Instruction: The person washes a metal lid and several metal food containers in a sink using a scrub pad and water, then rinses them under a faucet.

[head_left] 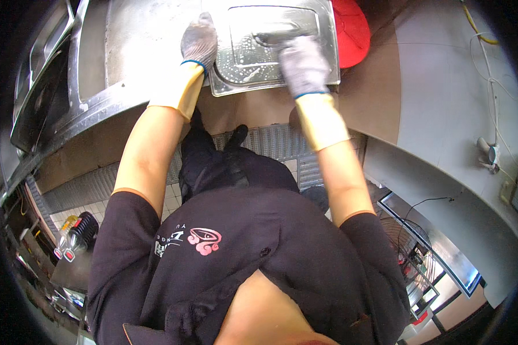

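A rectangular stainless steel pan lid (pixel 246 75), wet with droplets and foam, lies at the front edge of the metal counter (pixel 146 34). My left hand (pixel 200 41), in a grey knit glove over a yellowish rubber one, is at the lid's left edge; its fingers look extended, and its grip on the edge cannot be made out. My right hand (pixel 305 64), gloved the same way, is on the right half of the lid beside the recessed handle (pixel 276 32). It is blurred, and a dark, indistinct thing shows at its fingertips.
A red round plastic item (pixel 349 34) sits right of the lid, partly under it. Sink basins with raised metal rims (pixel 74 56) are at the left. A pale wall (pixel 440 95) with a pipe and cable (pixel 492 99) stands at the right. Bottles (pixel 75 235) are at the lower left.
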Action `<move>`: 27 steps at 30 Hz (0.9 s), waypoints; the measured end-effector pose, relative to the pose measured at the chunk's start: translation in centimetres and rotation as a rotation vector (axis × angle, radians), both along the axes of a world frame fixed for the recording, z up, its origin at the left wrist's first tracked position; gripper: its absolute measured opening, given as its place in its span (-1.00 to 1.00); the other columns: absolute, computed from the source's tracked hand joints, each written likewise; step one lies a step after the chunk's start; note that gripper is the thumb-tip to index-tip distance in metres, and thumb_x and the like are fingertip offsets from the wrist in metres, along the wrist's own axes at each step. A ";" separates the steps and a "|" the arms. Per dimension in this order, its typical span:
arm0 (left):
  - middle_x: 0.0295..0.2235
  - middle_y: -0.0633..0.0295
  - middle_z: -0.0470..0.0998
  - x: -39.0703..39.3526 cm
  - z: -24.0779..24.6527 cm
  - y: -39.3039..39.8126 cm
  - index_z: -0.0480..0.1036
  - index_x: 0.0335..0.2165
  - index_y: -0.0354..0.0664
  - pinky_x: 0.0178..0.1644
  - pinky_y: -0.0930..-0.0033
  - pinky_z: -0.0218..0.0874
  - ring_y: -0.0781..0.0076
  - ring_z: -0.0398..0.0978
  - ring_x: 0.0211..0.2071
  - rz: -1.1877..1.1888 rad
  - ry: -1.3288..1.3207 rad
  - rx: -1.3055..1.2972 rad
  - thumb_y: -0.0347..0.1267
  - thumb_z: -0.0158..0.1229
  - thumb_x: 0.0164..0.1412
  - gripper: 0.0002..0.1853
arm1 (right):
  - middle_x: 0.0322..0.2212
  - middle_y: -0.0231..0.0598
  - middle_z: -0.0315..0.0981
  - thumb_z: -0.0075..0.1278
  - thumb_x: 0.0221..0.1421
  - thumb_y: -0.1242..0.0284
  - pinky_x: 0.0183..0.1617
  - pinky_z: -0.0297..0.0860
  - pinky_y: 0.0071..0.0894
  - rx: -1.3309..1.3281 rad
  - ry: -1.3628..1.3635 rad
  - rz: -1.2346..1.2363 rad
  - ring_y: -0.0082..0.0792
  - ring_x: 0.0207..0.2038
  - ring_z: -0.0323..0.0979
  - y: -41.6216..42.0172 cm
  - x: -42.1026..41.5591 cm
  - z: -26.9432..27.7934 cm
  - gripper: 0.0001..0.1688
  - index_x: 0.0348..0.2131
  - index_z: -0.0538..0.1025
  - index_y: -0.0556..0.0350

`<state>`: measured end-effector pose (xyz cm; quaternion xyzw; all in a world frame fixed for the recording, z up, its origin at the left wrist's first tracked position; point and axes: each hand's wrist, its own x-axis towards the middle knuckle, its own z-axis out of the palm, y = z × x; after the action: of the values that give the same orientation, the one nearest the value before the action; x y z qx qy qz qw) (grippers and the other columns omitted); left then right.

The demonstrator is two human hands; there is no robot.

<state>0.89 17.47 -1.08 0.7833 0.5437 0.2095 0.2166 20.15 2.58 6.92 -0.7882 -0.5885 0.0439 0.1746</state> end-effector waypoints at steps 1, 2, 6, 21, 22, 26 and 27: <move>-0.28 -0.33 0.61 0.0 -0.2 0.2 0.47 -0.08 -0.42 -0.07 -0.07 0.47 -0.26 0.62 -0.15 -0.048 0.083 0.030 -0.33 -0.21 0.50 -0.61 | -0.29 -0.19 0.60 0.05 0.29 0.36 -0.11 0.62 -0.12 -0.110 -0.001 0.184 -0.15 -0.18 0.63 -0.2 -0.9 -0.8 -0.84 -0.33 0.66 -0.16; -0.28 -0.34 0.60 0.1 -0.5 0.4 0.46 -0.08 -0.42 -0.06 -0.07 0.47 -0.27 0.62 -0.15 -0.105 0.168 0.058 -0.32 -0.21 0.50 -0.61 | -0.29 -0.23 0.61 0.05 0.28 0.37 -0.15 0.64 -0.10 -0.108 0.042 0.296 -0.15 -0.18 0.63 -1.3 -2.8 -1.4 -0.84 -0.34 0.66 -0.19; -0.28 -0.33 0.59 0.1 -1.4 0.8 0.45 -0.10 -0.43 -0.10 -0.08 0.48 -0.20 0.63 -0.18 -0.135 0.155 0.121 -0.42 -0.17 0.46 -0.70 | -0.42 -0.25 0.51 0.05 0.32 0.37 -0.21 0.61 -0.13 0.159 -0.097 0.095 -0.17 -0.26 0.58 -4.8 1.0 -6.6 -0.88 -0.34 0.57 -0.09; -0.43 -0.25 0.60 0.3 -1.5 1.0 0.47 -0.15 -0.37 -0.30 -0.08 0.50 -0.20 0.65 -0.36 -0.151 0.123 0.161 -0.39 -0.16 0.51 -0.71 | -0.35 -0.25 0.70 -0.01 0.23 0.42 -0.17 0.57 -0.27 -0.483 -0.966 0.465 -0.28 -0.22 0.67 3.2 20.6 -6.6 -0.76 -0.38 0.69 -0.07; -0.39 -0.26 0.60 0.3 -1.7 1.1 0.46 -0.14 -0.38 -0.30 -0.11 0.49 -0.23 0.65 -0.34 -0.172 0.151 0.220 -0.39 -0.17 0.52 -0.70 | -0.35 -0.23 0.69 -0.01 0.23 0.42 -0.19 0.55 -0.26 -0.521 -1.057 0.552 -0.27 -0.25 0.66 4.1 21.0 -6.5 -0.77 -0.37 0.69 -0.06; -0.35 -0.30 0.59 -0.3 -2.9 1.6 0.46 -0.12 -0.38 -0.26 -0.09 0.50 -0.26 0.64 -0.29 -0.186 0.243 0.280 -0.38 -0.19 0.51 -0.68 | -0.38 -0.21 0.68 0.05 0.16 0.43 -0.21 0.53 -0.24 -0.052 -1.130 0.569 -0.28 -0.25 0.64 5.7 20.3 -4.8 -0.81 -0.38 0.70 -0.02; -0.35 -0.30 0.59 -0.5 -3.3 1.5 0.47 -0.11 -0.37 -0.25 -0.10 0.49 -0.27 0.64 -0.29 -0.160 0.181 0.238 -0.37 -0.18 0.51 -0.67 | -0.38 -0.20 0.68 0.05 0.16 0.44 -0.20 0.53 -0.24 -0.213 -1.043 0.537 -0.28 -0.24 0.65 5.3 19.6 -4.4 -0.81 -0.37 0.71 -0.01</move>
<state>0.40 18.94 -4.36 0.8599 0.4683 0.1828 0.0884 39.79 7.93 2.48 -0.5424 -0.7676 -0.2476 -0.2349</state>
